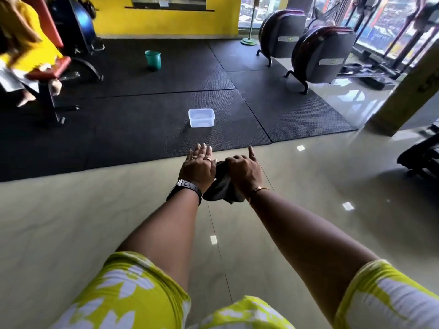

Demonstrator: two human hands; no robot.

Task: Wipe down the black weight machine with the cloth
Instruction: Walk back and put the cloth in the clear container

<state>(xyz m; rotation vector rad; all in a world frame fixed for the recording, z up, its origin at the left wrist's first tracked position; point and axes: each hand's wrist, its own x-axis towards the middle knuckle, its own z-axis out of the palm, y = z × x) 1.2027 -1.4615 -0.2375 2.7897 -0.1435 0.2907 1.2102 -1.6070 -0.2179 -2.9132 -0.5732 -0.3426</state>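
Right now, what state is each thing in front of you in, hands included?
Dark grey cloth: bunched, gripped by the right hand.
Right hand: curled round the cloth, index finger sticking out.
Left hand: fingers straight, palm down, beside the cloth.
Clear rectangular plastic tub: upright on the black floor mat, lidless.
Green plastic bucket: upright on the mat.

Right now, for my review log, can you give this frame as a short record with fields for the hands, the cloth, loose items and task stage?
left hand: fingers straight, lying against the cloth
right hand: curled round the cloth, index finger sticking out
cloth: dark, bunched between both hands
loose items: clear plastic tub on the black mat; green bucket farther back
black machines: back right, away from the hands
task stage: wiping not yet begun
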